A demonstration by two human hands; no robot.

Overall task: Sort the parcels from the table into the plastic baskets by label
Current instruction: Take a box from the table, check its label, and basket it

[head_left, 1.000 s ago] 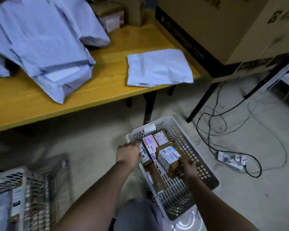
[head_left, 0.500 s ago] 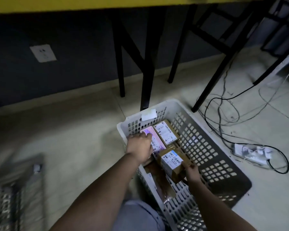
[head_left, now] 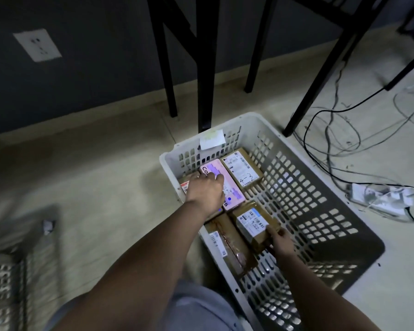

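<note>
Now right hand [head_left: 281,242] gripping brown parcel [head_left: 253,225], long axis diagonal, label up

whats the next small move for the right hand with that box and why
Probably set the brown box flat and let go: the right hand grips its near end inside the white basket, beside the pink box that the left hand rests on.

White perforated plastic basket [head_left: 296,177], centre frame; brown parcels with white barcoded labels [head_left: 243,169]; one pink box [head_left: 227,185], black lettering; black table legs [head_left: 204,68], upper centre; grey wall [head_left: 93,56].
</note>
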